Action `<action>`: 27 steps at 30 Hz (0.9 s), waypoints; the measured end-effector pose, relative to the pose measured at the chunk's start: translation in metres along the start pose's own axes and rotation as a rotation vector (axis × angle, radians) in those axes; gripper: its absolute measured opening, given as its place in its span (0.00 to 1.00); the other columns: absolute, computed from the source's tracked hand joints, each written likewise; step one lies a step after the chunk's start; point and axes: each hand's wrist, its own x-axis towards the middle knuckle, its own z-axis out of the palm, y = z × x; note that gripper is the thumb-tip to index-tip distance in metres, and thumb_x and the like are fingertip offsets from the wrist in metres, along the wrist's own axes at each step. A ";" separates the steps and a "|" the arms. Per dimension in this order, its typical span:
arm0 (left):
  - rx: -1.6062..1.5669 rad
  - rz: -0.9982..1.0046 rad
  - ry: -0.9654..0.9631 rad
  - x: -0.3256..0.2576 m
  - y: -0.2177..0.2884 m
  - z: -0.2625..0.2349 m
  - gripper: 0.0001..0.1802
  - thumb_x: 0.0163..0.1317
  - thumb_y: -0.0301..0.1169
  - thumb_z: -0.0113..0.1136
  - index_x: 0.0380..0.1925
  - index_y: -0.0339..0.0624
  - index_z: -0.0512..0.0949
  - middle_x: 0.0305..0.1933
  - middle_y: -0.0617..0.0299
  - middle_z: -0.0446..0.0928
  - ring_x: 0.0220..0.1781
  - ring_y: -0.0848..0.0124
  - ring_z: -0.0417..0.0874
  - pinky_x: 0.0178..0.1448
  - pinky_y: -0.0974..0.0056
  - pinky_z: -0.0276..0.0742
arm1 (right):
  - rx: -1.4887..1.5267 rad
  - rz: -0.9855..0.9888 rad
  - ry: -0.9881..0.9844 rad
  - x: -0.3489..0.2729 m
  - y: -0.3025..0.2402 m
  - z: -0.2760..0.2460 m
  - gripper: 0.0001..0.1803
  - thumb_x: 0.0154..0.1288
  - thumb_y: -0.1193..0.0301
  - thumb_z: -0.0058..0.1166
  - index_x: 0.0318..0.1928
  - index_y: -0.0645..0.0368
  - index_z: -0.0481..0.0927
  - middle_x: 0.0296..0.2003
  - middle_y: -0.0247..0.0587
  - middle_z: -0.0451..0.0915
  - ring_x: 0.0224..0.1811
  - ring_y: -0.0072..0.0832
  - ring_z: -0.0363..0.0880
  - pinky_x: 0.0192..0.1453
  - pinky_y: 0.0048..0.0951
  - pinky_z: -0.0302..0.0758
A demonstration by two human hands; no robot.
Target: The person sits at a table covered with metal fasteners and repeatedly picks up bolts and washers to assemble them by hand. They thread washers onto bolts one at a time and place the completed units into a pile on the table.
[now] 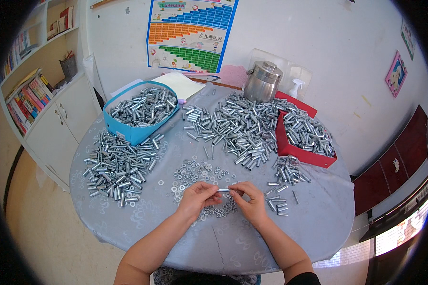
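Observation:
A short, shiny expansion bolt (223,190) lies level between my two hands above the middle of the table. My left hand (197,199) pinches its left end between thumb and fingers. At the other end, my right hand (249,202) is closed with its fingertips on the bolt. Fingers cover both ends, so I cannot see what is fitted there. Loose nuts and washers (191,170) are spread beyond and beneath my hands. Several metal sleeves (277,205) lie to the right of my right hand.
A blue bin (140,134) of metal sleeves stands far left, with a pile of bolts (121,168) before it. Another large heap (245,123) lies at the back, beside a red box (309,157) of parts. A steel pot (262,81) stands behind on the grey tablecloth (185,242).

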 end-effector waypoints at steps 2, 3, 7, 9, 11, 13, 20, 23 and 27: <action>0.000 -0.002 0.001 0.000 -0.001 0.000 0.07 0.57 0.28 0.58 0.31 0.35 0.74 0.30 0.56 0.77 0.31 0.70 0.79 0.39 0.62 0.81 | 0.059 0.049 0.059 0.001 0.003 0.000 0.09 0.56 0.76 0.55 0.39 0.60 0.80 0.31 0.37 0.78 0.32 0.23 0.74 0.38 0.23 0.70; -0.005 -0.004 0.004 0.000 0.000 0.002 0.06 0.57 0.28 0.58 0.30 0.36 0.74 0.29 0.56 0.77 0.31 0.70 0.79 0.39 0.61 0.81 | 0.113 0.092 0.129 0.002 0.009 0.000 0.08 0.56 0.76 0.54 0.39 0.60 0.80 0.31 0.38 0.78 0.33 0.24 0.75 0.38 0.24 0.70; -0.011 0.021 0.014 0.000 0.004 0.001 0.05 0.57 0.28 0.57 0.29 0.37 0.74 0.29 0.56 0.77 0.30 0.70 0.79 0.39 0.61 0.81 | -0.240 -0.021 0.300 0.011 0.024 -0.022 0.08 0.56 0.76 0.53 0.38 0.59 0.80 0.32 0.42 0.79 0.34 0.31 0.75 0.40 0.28 0.70; -0.013 0.036 0.014 0.000 0.004 0.000 0.05 0.58 0.28 0.57 0.30 0.37 0.74 0.29 0.56 0.77 0.30 0.70 0.79 0.39 0.61 0.81 | -0.394 -0.081 0.243 0.008 0.031 -0.028 0.08 0.52 0.74 0.56 0.36 0.58 0.81 0.32 0.42 0.78 0.36 0.36 0.74 0.41 0.31 0.70; -0.017 0.043 0.015 0.000 0.004 0.000 0.06 0.57 0.28 0.58 0.30 0.37 0.73 0.29 0.56 0.77 0.30 0.71 0.79 0.39 0.62 0.81 | -0.535 -0.102 0.148 0.004 0.041 -0.029 0.08 0.51 0.73 0.58 0.34 0.58 0.81 0.31 0.41 0.78 0.37 0.36 0.74 0.42 0.33 0.69; -0.022 0.041 0.017 0.001 0.003 0.000 0.08 0.56 0.29 0.60 0.30 0.36 0.73 0.29 0.55 0.77 0.29 0.71 0.78 0.39 0.62 0.81 | -0.532 -0.074 0.108 0.004 0.042 -0.026 0.08 0.49 0.71 0.59 0.32 0.58 0.82 0.31 0.41 0.78 0.37 0.37 0.73 0.43 0.34 0.69; -0.009 0.038 0.059 0.001 0.004 0.000 0.08 0.56 0.29 0.60 0.30 0.36 0.73 0.29 0.55 0.77 0.29 0.71 0.78 0.38 0.62 0.81 | -0.429 0.065 0.039 0.006 0.046 -0.027 0.07 0.47 0.69 0.61 0.29 0.58 0.82 0.32 0.40 0.78 0.37 0.38 0.72 0.43 0.35 0.67; -0.011 0.040 0.059 0.001 0.004 0.000 0.08 0.56 0.29 0.60 0.30 0.36 0.73 0.29 0.55 0.77 0.30 0.71 0.78 0.38 0.62 0.81 | -0.409 0.049 0.017 0.004 0.048 -0.029 0.07 0.47 0.70 0.61 0.29 0.57 0.82 0.31 0.39 0.78 0.37 0.38 0.72 0.44 0.35 0.67; -0.019 0.043 0.054 -0.001 0.005 0.002 0.08 0.56 0.28 0.60 0.30 0.35 0.73 0.29 0.55 0.77 0.29 0.71 0.78 0.38 0.62 0.81 | -0.402 0.039 0.004 0.004 0.047 -0.030 0.06 0.47 0.71 0.60 0.29 0.57 0.82 0.30 0.39 0.78 0.37 0.37 0.73 0.44 0.33 0.67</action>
